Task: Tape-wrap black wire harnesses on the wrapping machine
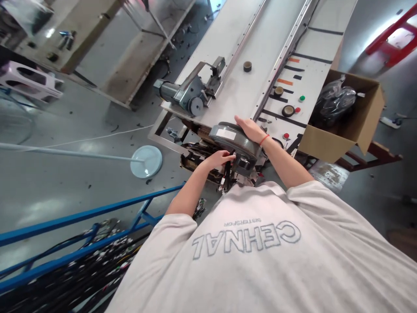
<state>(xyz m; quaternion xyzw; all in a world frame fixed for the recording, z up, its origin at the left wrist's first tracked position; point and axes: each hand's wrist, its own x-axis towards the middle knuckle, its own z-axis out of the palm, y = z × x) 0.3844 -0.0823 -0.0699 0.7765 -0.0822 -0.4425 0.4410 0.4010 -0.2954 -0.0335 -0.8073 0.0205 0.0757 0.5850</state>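
A round dark grey machine housing [236,138] with a white label on its side sits at the near end of the long white table, right in front of me. My right hand [249,128] lies over its far right rim, fingers stretched along the edge. Just below the housing, my left hand [221,159] pinches black cables [227,171] that hang down toward my shirt. Their lower ends are partly hidden among other parts. Left of the housing, a motor unit with a grey pulley [195,106] is mounted at the table's corner.
Tape rolls [247,66] [288,111] and buttons [286,135] are on the white table [224,48]. An open cardboard box [368,117] with plastic-wrapped things stands to the right. At left are a blue rack [97,213] of cables, a round pale blue base [146,161] and a workbench [130,65].
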